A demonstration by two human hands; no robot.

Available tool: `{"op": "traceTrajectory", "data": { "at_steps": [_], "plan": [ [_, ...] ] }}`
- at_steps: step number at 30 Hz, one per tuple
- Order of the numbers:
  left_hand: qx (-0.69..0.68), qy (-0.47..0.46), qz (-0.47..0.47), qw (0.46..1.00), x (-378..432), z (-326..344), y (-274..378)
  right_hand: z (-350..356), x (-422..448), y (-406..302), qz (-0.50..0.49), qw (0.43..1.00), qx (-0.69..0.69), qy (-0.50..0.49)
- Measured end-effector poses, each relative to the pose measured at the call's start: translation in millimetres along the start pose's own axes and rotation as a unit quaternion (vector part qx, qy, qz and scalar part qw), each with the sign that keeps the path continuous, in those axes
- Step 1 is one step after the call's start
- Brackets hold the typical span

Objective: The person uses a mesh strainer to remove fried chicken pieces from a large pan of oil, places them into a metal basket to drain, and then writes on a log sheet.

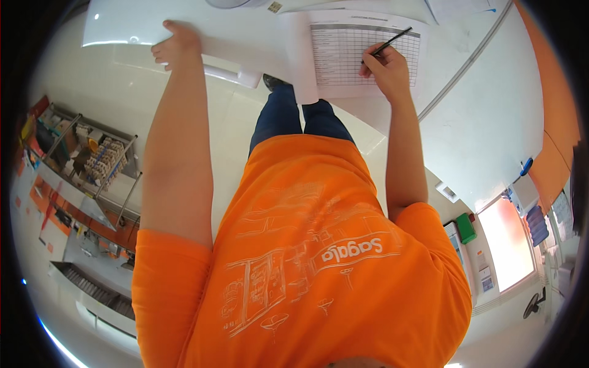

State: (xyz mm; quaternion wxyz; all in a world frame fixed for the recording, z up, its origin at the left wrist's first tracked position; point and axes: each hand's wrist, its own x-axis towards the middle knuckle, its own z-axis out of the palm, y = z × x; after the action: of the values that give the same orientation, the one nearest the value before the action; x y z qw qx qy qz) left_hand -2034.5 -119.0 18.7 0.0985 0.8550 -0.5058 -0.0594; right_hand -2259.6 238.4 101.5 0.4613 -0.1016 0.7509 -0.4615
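My right hand (391,71) holds a slim black pen (391,42) above a printed form (338,57) with a ruled grid. Whether the pen's tip touches the paper is hard to tell. At the form's left side, a turned-back sheet (302,60) curls over the table's near edge. My left hand (184,41) is at the edge of the glossy white table (239,34), well left of the paper. It holds nothing, its thumb stands away from the loosely bent fingers, and I cannot tell if it rests on the surface.
More papers (455,9) lie at the far right. A clear round container (230,2) is cut off at the top. A grey seam (469,60) crosses the right side. To the left stands a metal rack (99,156) holding stacked egg trays. A blue-handled object (527,166) sits near the right rim.
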Motion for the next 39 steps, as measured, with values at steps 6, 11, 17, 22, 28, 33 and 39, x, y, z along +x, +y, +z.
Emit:
{"op": "traceTrajectory", "data": {
  "at_steps": [6,11,17,22,28,33,39],
  "plan": [
    [-0.01,-0.004,0.023,1.0,-10.9,-15.0,8.6,-1.6,-29.0,5.9,-0.056,0.986,-0.157,-0.014],
    [0.0,-0.031,0.042,0.999,-3.5,-12.0,1.4,-2.8,-78.5,15.1,-0.17,0.953,-0.247,0.048],
    [-0.246,0.016,0.412,0.877,-51.4,-82.6,-69.7,-2.5,-187.0,138.0,-0.073,0.878,-0.212,-0.423],
    [-0.278,-0.685,0.368,0.565,-221.1,-176.6,-256.0,-39.8,-193.7,205.8,0.031,0.934,-0.192,-0.3],
    [0.537,-0.531,0.273,0.596,-143.6,-135.4,-364.3,-38.4,-194.3,205.8,0.062,0.936,-0.213,-0.275],
    [-0.067,-0.532,0.457,0.709,-191.5,-169.5,-323.2,-29.6,-187.1,179.7,-0.005,0.858,-0.364,-0.363],
    [0.353,-0.549,0.378,0.657,-172.9,-164.7,-439.2,-27.0,-180.9,144.1,-0.103,0.799,-0.307,-0.506]
  ]
}}
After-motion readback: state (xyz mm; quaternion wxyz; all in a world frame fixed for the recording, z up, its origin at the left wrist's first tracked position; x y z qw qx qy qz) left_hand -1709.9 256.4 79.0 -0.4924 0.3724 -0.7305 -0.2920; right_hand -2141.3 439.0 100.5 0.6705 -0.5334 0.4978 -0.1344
